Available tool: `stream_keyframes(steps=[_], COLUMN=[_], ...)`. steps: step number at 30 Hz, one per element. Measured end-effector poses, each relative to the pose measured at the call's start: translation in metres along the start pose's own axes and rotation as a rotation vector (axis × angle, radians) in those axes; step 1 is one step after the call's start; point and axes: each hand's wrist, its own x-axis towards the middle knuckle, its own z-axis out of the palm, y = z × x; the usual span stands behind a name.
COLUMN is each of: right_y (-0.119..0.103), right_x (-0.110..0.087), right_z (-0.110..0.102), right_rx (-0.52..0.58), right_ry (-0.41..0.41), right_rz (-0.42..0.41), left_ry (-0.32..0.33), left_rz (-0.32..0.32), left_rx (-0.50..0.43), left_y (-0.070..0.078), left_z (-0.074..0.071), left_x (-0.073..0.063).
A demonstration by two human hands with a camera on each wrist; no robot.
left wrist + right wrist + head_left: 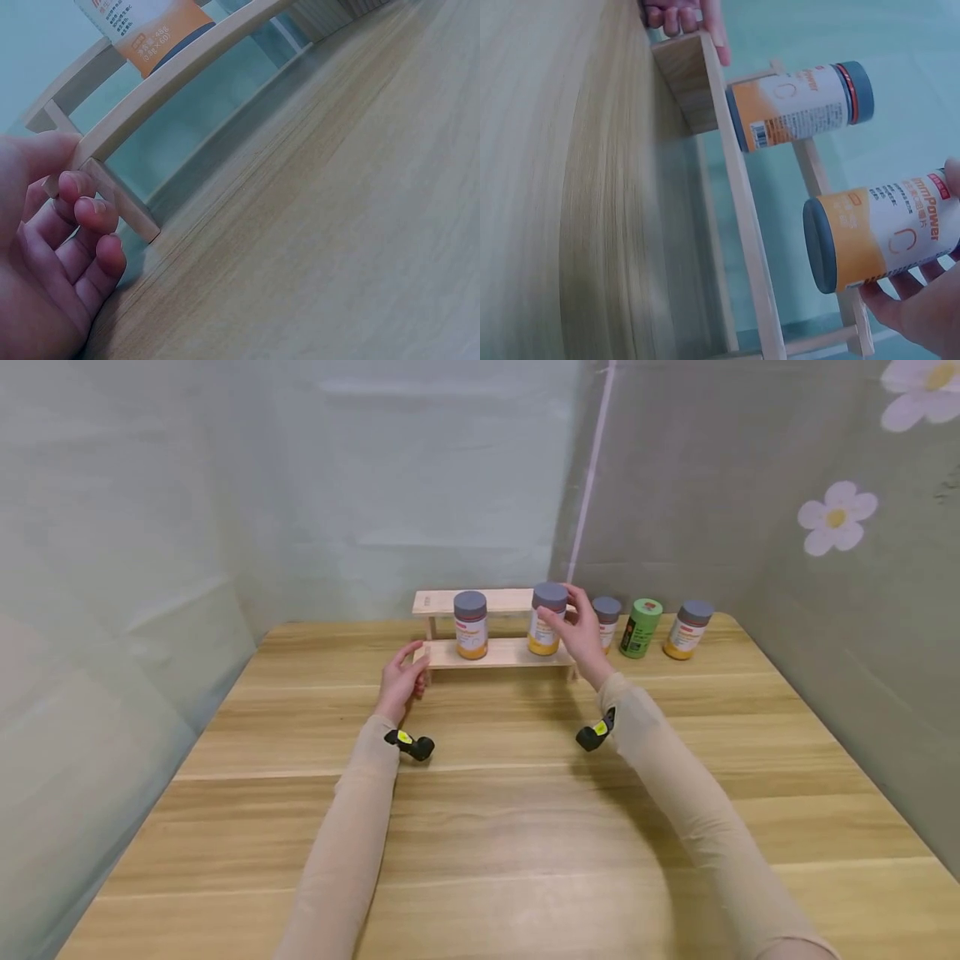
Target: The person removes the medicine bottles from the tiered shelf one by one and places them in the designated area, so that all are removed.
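Note:
A small two-tier wooden rack (510, 653) stands toward the back of the table. My left hand (401, 682) pinches the left end of its lower shelf, thumb along the top and fingers curled beneath, as the left wrist view shows. One supplement jar (471, 631) with a grey lid and a white-and-orange label is upright on that shelf, left of the middle. A second jar (889, 232) of the same kind is gripped by my right hand (585, 639) at the rack's right part. In the right wrist view its base hangs clear of the lower shelf.
Right of the rack, a third matching jar (606, 614) stands partly behind my right hand. Beside it are a green canister (641, 628) and another jar (687, 631). The wooden table (480, 827) backs onto hanging cloth (420, 468).

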Motion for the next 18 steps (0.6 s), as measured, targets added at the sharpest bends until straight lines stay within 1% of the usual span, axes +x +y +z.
stream_keyframes(steps=[9,14,18], right_y=[-0.003,-0.003,-0.002], right_x=[-0.005,-0.006,-0.008], right_z=[-0.016,-0.025,-0.032], right_rx=[0.034,0.021,0.01], right_ry=[-0.037,-0.047,-0.039], right_rz=[-0.003,-0.005,0.001], left_ry=[-0.002,-0.01,-0.013], left_rz=[-0.004,-0.005,-0.002], left_rx=[0.003,0.002,-0.01], left_y=[-0.002,-0.002,-0.004], left_z=[-0.001,-0.001,-0.003], left_x=[-0.001,0.0,0.004])
